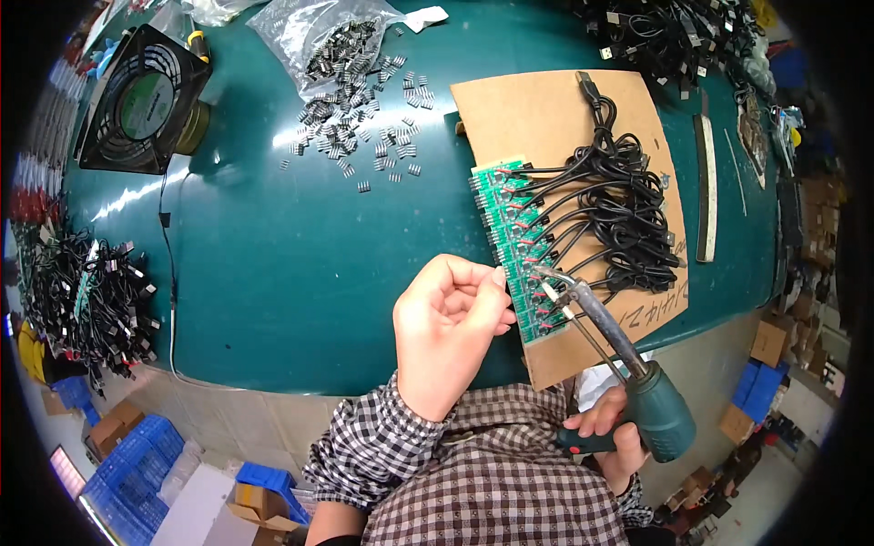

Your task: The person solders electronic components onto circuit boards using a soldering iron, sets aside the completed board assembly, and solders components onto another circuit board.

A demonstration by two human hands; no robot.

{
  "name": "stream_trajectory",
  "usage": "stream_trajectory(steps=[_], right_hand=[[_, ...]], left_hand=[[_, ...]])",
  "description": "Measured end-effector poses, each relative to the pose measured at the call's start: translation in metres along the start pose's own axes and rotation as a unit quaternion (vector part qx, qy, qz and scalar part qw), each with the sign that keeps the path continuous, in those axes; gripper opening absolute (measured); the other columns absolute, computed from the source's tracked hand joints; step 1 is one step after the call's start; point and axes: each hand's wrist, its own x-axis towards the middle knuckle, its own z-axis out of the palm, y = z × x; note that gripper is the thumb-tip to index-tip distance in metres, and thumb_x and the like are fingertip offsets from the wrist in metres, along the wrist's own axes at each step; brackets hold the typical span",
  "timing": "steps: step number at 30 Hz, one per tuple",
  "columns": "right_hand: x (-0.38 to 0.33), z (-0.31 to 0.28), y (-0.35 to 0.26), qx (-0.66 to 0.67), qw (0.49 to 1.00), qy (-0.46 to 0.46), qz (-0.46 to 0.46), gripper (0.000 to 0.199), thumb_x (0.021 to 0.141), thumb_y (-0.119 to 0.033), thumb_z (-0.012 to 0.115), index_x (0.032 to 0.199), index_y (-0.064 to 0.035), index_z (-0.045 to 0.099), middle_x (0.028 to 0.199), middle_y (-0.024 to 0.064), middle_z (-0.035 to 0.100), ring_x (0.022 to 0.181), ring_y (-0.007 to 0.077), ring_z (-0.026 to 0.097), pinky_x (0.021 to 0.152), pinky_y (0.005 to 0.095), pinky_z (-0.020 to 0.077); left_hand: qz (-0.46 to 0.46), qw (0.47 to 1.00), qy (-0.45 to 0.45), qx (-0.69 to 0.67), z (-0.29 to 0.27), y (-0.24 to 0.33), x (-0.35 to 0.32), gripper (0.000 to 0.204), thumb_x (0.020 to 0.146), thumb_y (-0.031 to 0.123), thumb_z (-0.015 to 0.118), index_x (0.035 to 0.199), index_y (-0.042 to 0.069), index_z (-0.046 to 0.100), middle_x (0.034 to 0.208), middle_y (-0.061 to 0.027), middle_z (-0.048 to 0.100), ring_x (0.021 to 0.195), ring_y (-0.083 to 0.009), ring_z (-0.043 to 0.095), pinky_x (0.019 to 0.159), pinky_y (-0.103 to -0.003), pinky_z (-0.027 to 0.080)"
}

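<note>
My left hand is closed in a pinch at the left edge of a green circuit board panel. Whatever sits between its thumb and forefinger is too small to make out. A soldering gun with a dark green body is gripped by my right hand. Its bent metal tip reaches the lower half of the panel, close to the solder joints. Along the panel's right side, black cables are joined to it in a row, with short red wires showing. Panel and cables rest on a brown cardboard sheet.
Small black pin connectors spill from a clear plastic bag on the green table. A black fan stands at the far left. Bundled cables lie at the left edge and far right. A metal bar lies right of the cardboard.
</note>
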Motion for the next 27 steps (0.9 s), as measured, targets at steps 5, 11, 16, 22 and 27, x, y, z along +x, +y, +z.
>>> stream_trajectory(steps=[5,11,16,22,27], right_hand=[[0.010,-0.004,0.003,0.015,0.998,-0.024,-0.058,0.033,0.081,-0.030,0.060,0.084,0.0003,0.048,0.075,0.0081,0.048,0.071,0.0202,0.055,0.074,0.0460,0.0521],[0.015,-0.008,0.005,0.077,0.988,-0.025,-0.132,0.033,0.083,-0.027,0.057,0.089,0.0030,0.045,0.075,0.0096,0.047,0.069,0.0213,0.055,0.071,0.0457,0.0533],[0.024,-0.013,0.004,0.111,0.981,-0.020,-0.156,0.040,0.084,-0.025,0.056,0.103,0.0063,0.042,0.073,0.0088,0.048,0.066,0.0212,0.054,0.067,0.0440,0.0541],[0.027,-0.011,0.004,0.086,0.981,-0.014,-0.176,0.047,0.084,-0.029,0.055,0.108,0.0074,0.038,0.071,0.0083,0.047,0.062,0.0201,0.053,0.058,0.0409,0.0550],[0.028,-0.015,0.002,0.085,0.984,-0.027,-0.154,0.044,0.083,-0.030,0.055,0.106,0.0053,0.040,0.073,0.0083,0.048,0.065,0.0197,0.054,0.062,0.0407,0.0555]], left_hand=[[-0.005,1.000,0.001,0.005,-0.002,-0.001,0.000,0.012,0.085,0.007,0.055,0.082,-0.004,0.052,0.069,-0.0090,0.059,0.058,-0.0134,0.060,0.053,-0.022,0.051],[0.034,0.999,0.021,0.005,-0.021,0.007,-0.004,0.017,0.088,0.007,0.050,0.100,-0.005,0.054,0.090,-0.0128,0.060,0.074,-0.0166,0.062,0.064,-0.024,0.052],[0.328,0.801,0.157,0.475,-0.041,0.035,0.047,0.021,0.078,0.003,0.060,0.097,-0.001,0.053,0.091,-0.0137,0.051,0.068,-0.0207,0.057,0.062,-0.030,0.048],[0.339,0.791,0.174,0.478,-0.052,0.029,0.054,0.011,0.075,0.001,0.063,0.079,0.000,0.053,0.079,-0.0062,0.048,0.059,-0.0133,0.049,0.056,-0.024,0.044],[0.323,0.851,0.148,0.386,-0.054,0.033,0.048,0.009,0.079,0.000,0.061,0.080,-0.002,0.053,0.075,-0.0042,0.053,0.062,-0.0100,0.053,0.059,-0.022,0.046]])
